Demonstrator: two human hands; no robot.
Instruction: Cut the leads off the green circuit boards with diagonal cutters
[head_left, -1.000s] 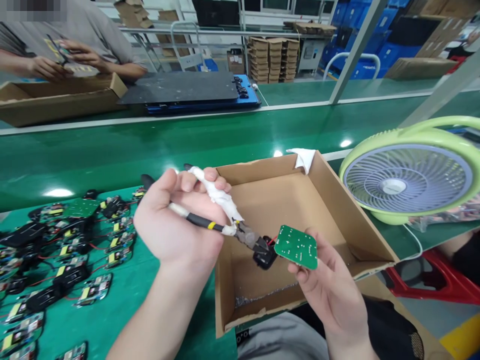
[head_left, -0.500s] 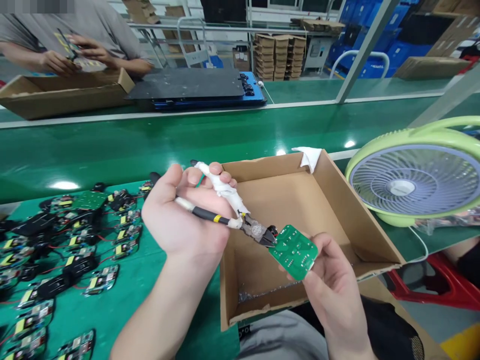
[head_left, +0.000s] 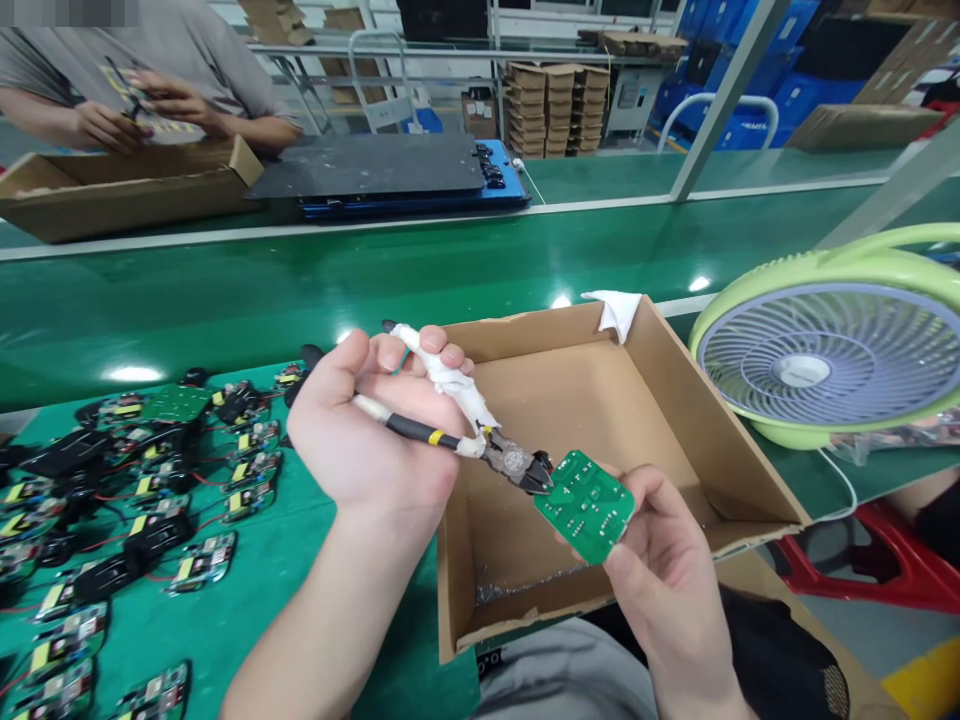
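Observation:
Diagonal cutters point(head_left: 506, 460) lie across my left hand point(head_left: 394, 430), which is wrapped round their handles. One handle is bound in white wrap, the other is black with a yellow band, and the handles stand apart. The jaws touch or nearly touch the left edge of a green circuit board point(head_left: 589, 505). My right hand point(head_left: 671, 570) pinches that board by its right edge, solder side up. Both hands are above an open cardboard box point(head_left: 570, 390) with fine clippings along its near inner edge. Whether the jaws close on a lead is too small to tell.
Several circuit boards point(head_left: 202, 560) with red wires and black casings cover the green mat at left. A green fan point(head_left: 802, 370) stands right of the box, near a red stool point(head_left: 877, 560). Across the green bench point(head_left: 300, 290), a co-worker point(head_left: 202, 60) handles parts over another box.
The circuit board has shifted very slightly left and tilted a little in my right hand. My left hand and the cutters stay almost still.

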